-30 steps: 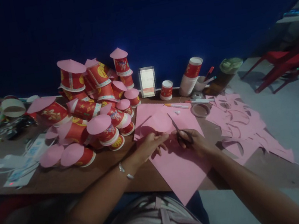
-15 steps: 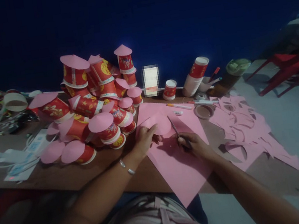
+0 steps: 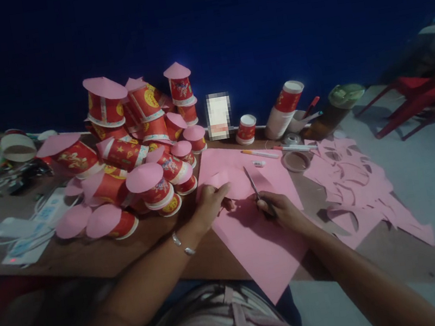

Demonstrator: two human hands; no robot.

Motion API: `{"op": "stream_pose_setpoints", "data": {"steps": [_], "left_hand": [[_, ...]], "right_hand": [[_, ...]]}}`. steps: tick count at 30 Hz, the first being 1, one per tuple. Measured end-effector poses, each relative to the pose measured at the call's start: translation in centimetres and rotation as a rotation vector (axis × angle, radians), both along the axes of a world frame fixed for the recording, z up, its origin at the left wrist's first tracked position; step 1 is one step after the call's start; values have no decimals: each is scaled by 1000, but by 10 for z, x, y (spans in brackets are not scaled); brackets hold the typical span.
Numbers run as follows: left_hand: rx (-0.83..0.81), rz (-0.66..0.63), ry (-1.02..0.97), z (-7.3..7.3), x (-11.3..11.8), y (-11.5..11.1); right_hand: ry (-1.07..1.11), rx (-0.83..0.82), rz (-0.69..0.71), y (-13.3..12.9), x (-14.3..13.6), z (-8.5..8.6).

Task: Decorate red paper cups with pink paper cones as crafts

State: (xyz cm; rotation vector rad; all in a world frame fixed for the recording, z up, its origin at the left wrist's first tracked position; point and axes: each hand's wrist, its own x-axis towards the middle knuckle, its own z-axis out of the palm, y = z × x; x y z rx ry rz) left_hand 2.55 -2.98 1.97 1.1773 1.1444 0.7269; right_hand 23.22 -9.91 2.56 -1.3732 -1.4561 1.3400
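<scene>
My left hand (image 3: 212,205) pinches the lower left edge of a rounded piece of pink paper (image 3: 238,183), thumb on top. My right hand (image 3: 276,207) is closed round the dark handles of a pair of scissors (image 3: 252,180). The blades point up and away, at the right side of the rounded piece; whether they touch the paper I cannot tell. Beneath both hands lies a large pink sheet (image 3: 271,253), its near corner hanging over the table edge.
Red paper cups with pink cone tops (image 3: 146,182) are piled at left, beside a power strip (image 3: 34,230). Pink paper scraps (image 3: 352,180) lie at right. Behind the sheet are pens (image 3: 259,153), a tape roll (image 3: 295,160), a red cup (image 3: 247,129) and stacked cups (image 3: 285,108).
My view has shifted slightly, moving the cup pile a little left in the picture. The hands keep nearly the same place, and the scissors' angle differs only a little.
</scene>
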Motion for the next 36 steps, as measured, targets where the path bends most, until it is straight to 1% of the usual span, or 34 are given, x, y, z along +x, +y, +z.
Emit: {"op": "stream_pose_setpoints", "data": {"steps": [4, 10, 17, 24, 32, 36], "left_hand": [[7, 8, -25, -1, -1, 1], [-2, 33, 4, 0, -3, 3], [13, 56, -6, -2, -5, 6], [-10, 60, -28, -2, -7, 7], [27, 64, -38, -8, -10, 11], [34, 81, -33, -7, -11, 11]], "right_hand": [[20, -23, 7, 0, -1, 2], [14, -45, -3, -2, -3, 6], [20, -39, 11, -1, -1, 3], [23, -38, 16, -2, -1, 3], [14, -36, 24, -3, 0, 3], [17, -45, 30, -2, 0, 1]]}}
